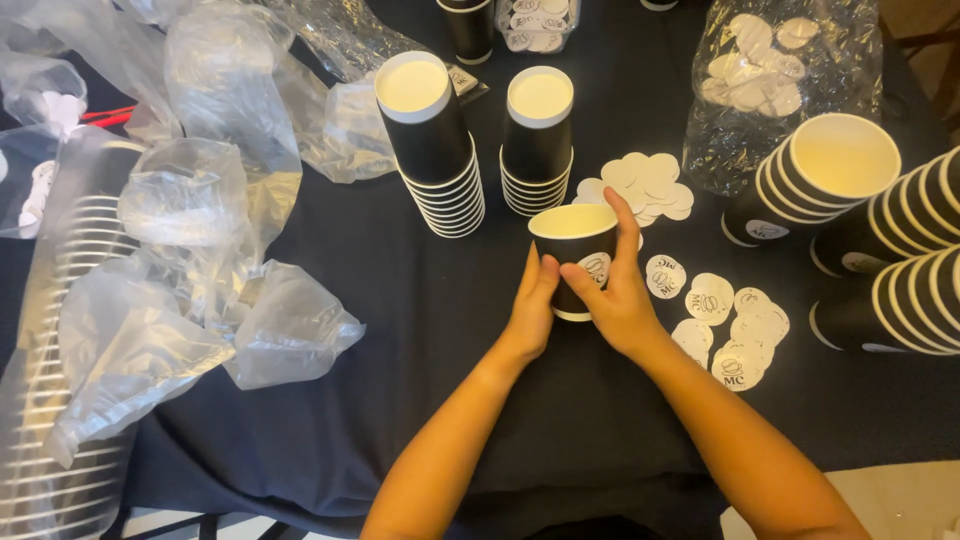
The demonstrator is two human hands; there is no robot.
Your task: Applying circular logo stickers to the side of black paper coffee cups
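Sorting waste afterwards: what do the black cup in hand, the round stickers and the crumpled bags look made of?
Black cup: likely matte paper, with a rolled white rim. Round stickers: thin, flat, white, probably paper. Crumpled bags: clear glossy plastic film, creased and see-through.

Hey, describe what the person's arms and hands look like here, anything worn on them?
Both forearms are bare as far as the picture shows: no sleeves in view. The left hand and the right hand wear no gloves, and no rings, watch or bracelets are visible on the fingers or wrists. No markings can be made out.
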